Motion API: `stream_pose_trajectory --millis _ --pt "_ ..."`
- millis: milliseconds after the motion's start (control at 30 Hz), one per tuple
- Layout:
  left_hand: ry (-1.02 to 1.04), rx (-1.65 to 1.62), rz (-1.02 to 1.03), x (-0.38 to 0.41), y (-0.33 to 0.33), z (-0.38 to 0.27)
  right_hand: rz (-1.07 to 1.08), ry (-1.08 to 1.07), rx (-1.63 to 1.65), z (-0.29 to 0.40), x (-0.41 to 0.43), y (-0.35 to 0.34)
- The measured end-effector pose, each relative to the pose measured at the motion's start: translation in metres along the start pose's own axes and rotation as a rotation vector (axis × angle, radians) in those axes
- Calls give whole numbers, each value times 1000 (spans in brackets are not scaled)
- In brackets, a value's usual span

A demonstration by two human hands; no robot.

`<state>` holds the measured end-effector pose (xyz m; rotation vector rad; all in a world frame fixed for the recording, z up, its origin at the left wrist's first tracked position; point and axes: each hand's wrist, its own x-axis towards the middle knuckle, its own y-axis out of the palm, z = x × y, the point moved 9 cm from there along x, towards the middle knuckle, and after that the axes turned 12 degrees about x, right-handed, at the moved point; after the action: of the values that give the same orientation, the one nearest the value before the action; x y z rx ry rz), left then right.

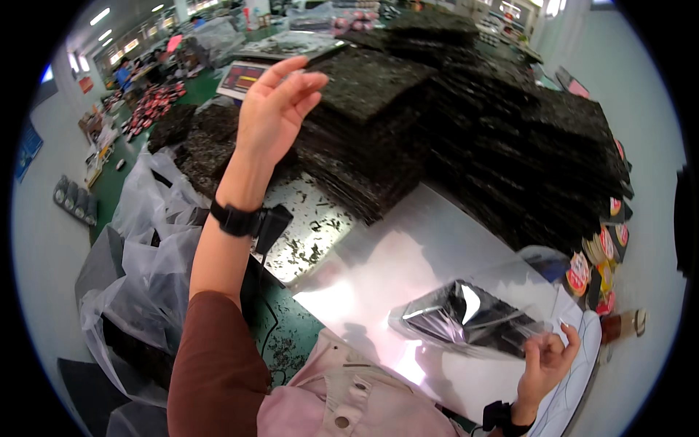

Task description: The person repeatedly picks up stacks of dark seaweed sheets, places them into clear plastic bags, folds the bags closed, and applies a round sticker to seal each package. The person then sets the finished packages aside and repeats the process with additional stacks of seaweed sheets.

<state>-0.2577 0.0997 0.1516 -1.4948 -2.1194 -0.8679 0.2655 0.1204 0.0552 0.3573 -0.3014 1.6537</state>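
My left hand (278,104) is raised near a digital scale (238,77) and the left edge of a stack of dark pressed sheets (371,82), probably dried seaweed. Its fingers are loosely curled, with nothing seen between them. At the lower right, my right hand (546,355) pinches the edge of a clear plastic bag (464,322) with dark sheet material inside. That bag lies over a shiny metal work surface (349,262), which throws back bright reflections. Each wrist wears a black strap with a small device.
Tall dark stacks (508,142) fill the back and right. Dark flakes litter the metal tray (306,229). A large translucent plastic sack (158,257) stands at left. Round labelled packs (578,273) and a lidded jar (622,326) are at right. A person in blue (123,74) is far off.
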Motion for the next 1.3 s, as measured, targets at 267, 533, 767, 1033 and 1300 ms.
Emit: stream_pose_trajectory --millis 267,533,767,1033,1300 --pt "-345 -38 -230 -50 61 26 26 2 46 3 -2 4" --pt "-229 18 -518 -62 -38 4 13 6 -28 1 -3 -1" --pt "-191 437 -665 -140 -203 -85 35 -81 -43 -4 1 -6" --pt "-1389 2084 181 -279 -269 -77 12 -111 -157 -9 10 -24" --pt "-928 1451 -270 -222 -221 -50 -84 -93 -132 7 2 -13"
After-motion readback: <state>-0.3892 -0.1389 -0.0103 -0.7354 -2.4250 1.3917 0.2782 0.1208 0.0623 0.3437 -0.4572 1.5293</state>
